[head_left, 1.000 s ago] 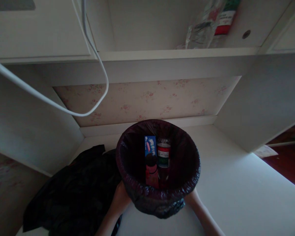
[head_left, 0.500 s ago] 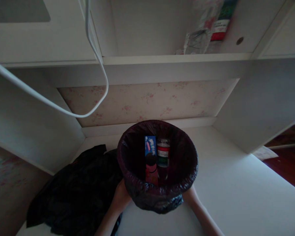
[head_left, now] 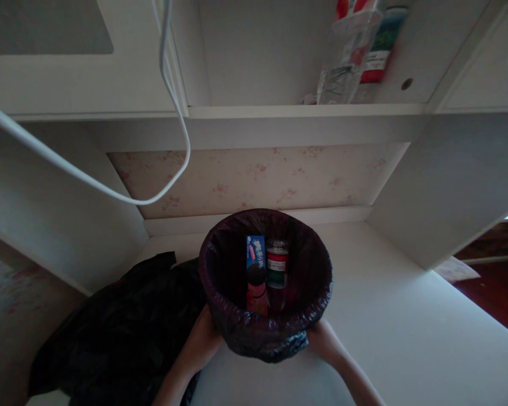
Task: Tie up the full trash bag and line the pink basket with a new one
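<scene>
A round trash bin [head_left: 266, 352] lined with a dark plastic bag stands in front of me, its mouth tilted toward me. My left hand [head_left: 205, 338] grips its left side, and my right hand [head_left: 324, 341] its right side; the fingers of both are hidden behind the bin. Inside lie a blue biscuit box [head_left: 255, 251], a jar with a red, white and green label [head_left: 276, 265], and a small pink bottle with a dark cap [head_left: 257, 296].
Black cloth or plastic [head_left: 122, 332] lies heaped on the white desktop [head_left: 389, 316] at left. A white cable [head_left: 88, 179] hangs across the upper left. On the shelf [head_left: 305, 111] above stand a clear plastic bottle [head_left: 345, 62] and a labelled container [head_left: 381, 48].
The bin and both hands have shifted slightly left in view. More of the shelf's contents shows as the view has tilted up a little. The things inside the bin keep their arrangement.
</scene>
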Tool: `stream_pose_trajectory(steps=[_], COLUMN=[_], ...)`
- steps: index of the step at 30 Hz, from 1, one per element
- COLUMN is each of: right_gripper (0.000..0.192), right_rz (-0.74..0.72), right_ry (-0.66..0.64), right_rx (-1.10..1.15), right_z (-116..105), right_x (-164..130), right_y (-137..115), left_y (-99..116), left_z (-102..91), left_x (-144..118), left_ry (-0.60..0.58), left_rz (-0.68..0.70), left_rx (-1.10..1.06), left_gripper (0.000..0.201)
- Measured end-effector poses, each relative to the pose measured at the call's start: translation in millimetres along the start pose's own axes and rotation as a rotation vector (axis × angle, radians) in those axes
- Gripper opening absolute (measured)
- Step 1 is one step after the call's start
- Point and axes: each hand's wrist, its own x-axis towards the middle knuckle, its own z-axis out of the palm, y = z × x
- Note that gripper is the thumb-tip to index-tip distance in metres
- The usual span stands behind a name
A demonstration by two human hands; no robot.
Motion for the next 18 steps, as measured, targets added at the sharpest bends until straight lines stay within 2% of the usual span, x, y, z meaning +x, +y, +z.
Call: stream_pose_trajectory(steps=[4,6,9,14,18], right_gripper=[0.052,0.062,0.075,0.087,0.087], right_rz=[0.052,0.087,0.128,0.111,0.035], right_ry=[-0.028,-0.029,-0.034,-0.024,0.059], right_rx=[0.103,0.158,0.234,0.280,0.338], right_z=[-5.5,-8.8,-12.9,-14.3,-18.2], right_x=[1.4,3.8,5.5,7.7,15.8], right_y=[-11.5,-15.2,-17.9,-14.9,-6.5], left_y=[6.9,8.1,11.1,30.4,53.6], left_z=[-12.5,-17.5,-21.6,-17.4,-13.9], left_x=[4.0,4.9,2.9,-3.5,-2.7], left_ry=[0.007,0.047,0.151,0.260,0.223], left_rz=[-0.035,-0.065,-0.062,0.069,0.105], left_rx=[-0.089,-0.170,-0.256,-0.319,-0.386], left_gripper=[0.056,0.061,0.080,0.125,0.123])
